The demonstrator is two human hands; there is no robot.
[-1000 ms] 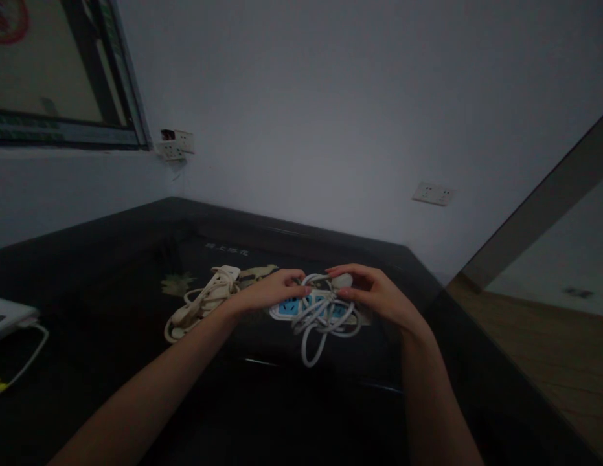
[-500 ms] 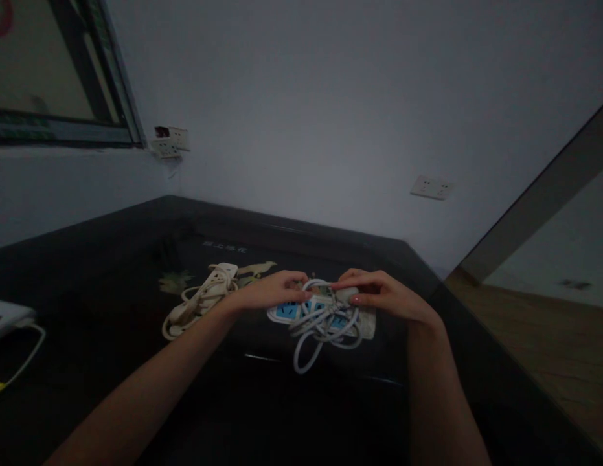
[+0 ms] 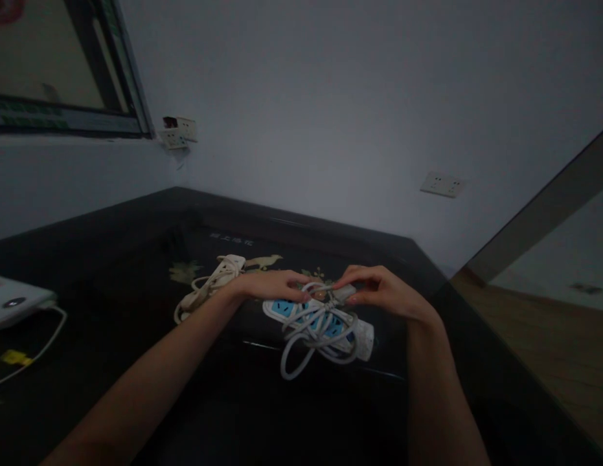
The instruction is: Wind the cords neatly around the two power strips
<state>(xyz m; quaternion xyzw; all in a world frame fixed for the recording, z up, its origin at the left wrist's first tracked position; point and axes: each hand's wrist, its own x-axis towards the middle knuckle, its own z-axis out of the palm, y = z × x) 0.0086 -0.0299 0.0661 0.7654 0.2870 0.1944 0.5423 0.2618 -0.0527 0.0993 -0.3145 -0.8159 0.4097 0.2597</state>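
While the right hand pinches a pale, rounded plug in a nearly closed grip, the left hand meets the tangled white cord, fingers curled close to the thumb; whether they clasp it, I cannot tell. The long white power strip with blue socket faces lies beneath the loops on the glossy black surface. The step looks like handling the bundled cord; with loops crossed, any further move calls for gentle, separate control of plug and cord.

1 window, 1 white device
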